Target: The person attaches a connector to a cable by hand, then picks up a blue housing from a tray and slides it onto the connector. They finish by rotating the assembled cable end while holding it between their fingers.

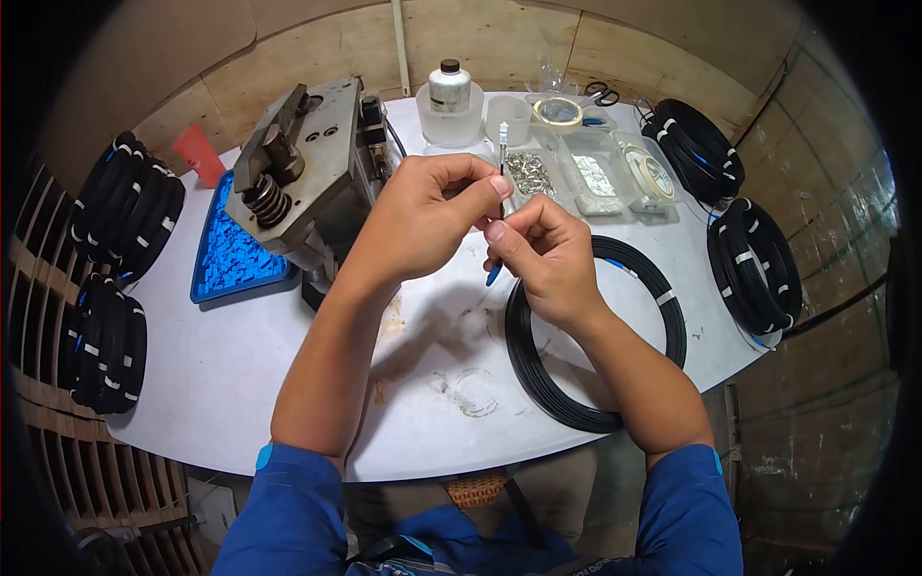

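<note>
Right of the press [312, 139], your left grip [423, 216] and right grip [552, 264] both pinch the cable [502, 161], apparently adjusting its tip [503, 133], which calls for steady alignment.

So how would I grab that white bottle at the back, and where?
From above, I'd say: pinch the white bottle near its top, just under the black cap. It stands upright, and the translucent tub around its lower part would block a low grip.
</note>
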`<state>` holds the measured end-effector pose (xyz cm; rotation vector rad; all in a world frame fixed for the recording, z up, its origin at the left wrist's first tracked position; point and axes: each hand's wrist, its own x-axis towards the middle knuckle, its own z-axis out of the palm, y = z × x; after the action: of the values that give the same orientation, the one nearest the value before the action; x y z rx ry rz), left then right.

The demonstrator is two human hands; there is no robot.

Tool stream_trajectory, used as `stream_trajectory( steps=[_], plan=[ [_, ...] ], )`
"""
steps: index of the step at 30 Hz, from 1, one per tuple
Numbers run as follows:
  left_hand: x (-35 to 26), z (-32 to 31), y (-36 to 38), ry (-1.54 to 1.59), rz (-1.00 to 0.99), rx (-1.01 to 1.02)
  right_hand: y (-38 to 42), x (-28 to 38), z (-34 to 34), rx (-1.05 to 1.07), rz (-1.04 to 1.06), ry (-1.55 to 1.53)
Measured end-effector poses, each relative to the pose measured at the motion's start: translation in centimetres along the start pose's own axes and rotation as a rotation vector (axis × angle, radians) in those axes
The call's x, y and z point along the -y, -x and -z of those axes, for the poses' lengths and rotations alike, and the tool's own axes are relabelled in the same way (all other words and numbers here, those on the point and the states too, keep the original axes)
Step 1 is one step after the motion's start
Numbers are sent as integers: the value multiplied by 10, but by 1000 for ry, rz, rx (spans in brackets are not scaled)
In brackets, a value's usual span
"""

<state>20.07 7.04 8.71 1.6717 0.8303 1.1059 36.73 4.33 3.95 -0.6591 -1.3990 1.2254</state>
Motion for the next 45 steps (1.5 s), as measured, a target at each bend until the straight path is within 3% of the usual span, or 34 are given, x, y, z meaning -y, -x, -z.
stream_trajectory(
  steps=[19, 29, 40, 45],
  plan=[
    [-1, 3, 1, 22, -49, 77, -1, -4, 0, 16, 57, -7],
    [-2, 0, 1, 38, -54, 56, -1, -4, 0, -4, 53, 18],
    [-4, 0, 1, -118, -200, 51, -1, -2, 1, 15, 79, 3],
    [-4, -3, 1, -78, -161, 27, -1, -1, 1, 10, 76, 10]
  ],
)
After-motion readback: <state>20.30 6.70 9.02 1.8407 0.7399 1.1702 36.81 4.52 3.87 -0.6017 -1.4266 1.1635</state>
